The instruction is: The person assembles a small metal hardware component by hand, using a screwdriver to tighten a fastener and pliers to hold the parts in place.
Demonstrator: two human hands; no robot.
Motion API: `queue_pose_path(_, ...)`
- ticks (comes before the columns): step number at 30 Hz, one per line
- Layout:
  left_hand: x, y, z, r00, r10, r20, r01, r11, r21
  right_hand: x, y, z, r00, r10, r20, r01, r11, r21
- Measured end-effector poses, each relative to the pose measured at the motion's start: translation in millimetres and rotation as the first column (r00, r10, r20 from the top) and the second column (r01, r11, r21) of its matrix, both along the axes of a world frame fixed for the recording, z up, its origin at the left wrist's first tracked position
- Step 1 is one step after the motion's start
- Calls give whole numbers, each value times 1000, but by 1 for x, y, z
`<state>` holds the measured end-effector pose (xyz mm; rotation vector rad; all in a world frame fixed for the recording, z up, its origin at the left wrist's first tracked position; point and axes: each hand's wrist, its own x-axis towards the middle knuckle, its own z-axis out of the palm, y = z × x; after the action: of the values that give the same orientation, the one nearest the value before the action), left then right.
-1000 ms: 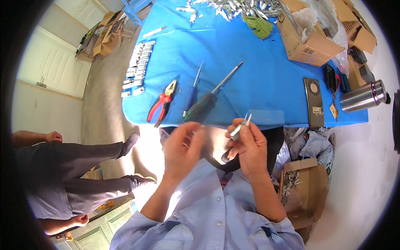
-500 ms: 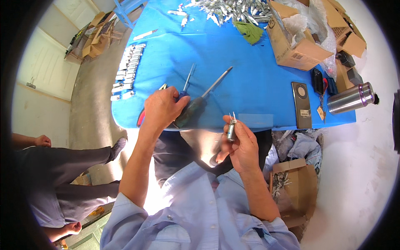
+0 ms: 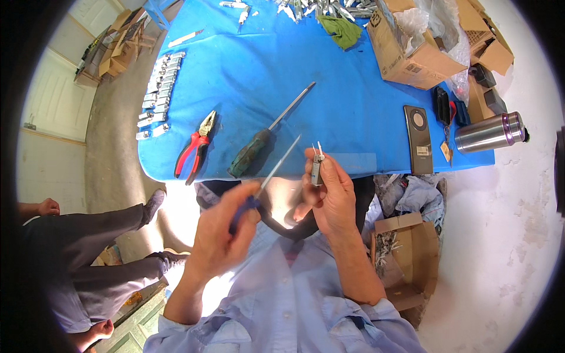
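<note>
My left hand [image 3: 219,238], slightly blurred, is closed round the blue handle of a thin screwdriver [image 3: 279,169] near the table's front edge. Its shaft slants up to the right, its tip a little left of my right hand [image 3: 338,203]. Between the fingers of that right hand stands a small silvery cylindrical part [image 3: 316,170] with two thin pale prongs pointing up. The tip and the part look apart. Beyond my hands, a larger screwdriver [image 3: 252,150] with a dark green handle lies on the blue cloth. Red-and-black pliers [image 3: 198,144] rest left of it.
Rows of small silvery parts [image 3: 162,97] line the blue tablecloth [image 3: 235,70] at left, below a knife [image 3: 185,39]. A heap of parts [image 3: 323,8] and a green cloth [image 3: 339,32] lie at the back. Right: cardboard box [image 3: 412,62], phone [image 3: 418,141], steel bottle [image 3: 491,134]. Another person [image 3: 88,235] sits left.
My left hand has lifted the blue-handled screwdriver off the table and brought it back toward me, uncovering the pliers. My right hand still holds the silvery part.
</note>
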<state>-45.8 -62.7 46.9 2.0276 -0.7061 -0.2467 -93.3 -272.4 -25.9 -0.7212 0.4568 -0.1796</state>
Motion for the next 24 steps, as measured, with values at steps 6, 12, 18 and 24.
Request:
queue_pose_path(6, -19, -1, -15, 999, -15, 31, 15, 1000, -3, 5, 4, -5, 1000, -2, 16, 4, 995, -96)
queue_pose_path(12, -21, -6, -19, 1000, 10, 13, -10, 1000, 3, 11, 9, -6, 999, -40, -4, 39, 984, -173)
queue_pose_path(18, -22, -9, -19, 1000, 19, 8, -19, 1000, 4, 12, 13, -8, 999, -52, -9, 48, 969, -241)
queue_pose_path(24, -23, -10, -21, 999, 37, -3, -37, 999, 12, 15, 16, -4, 995, -81, -53, 65, 965, -253)
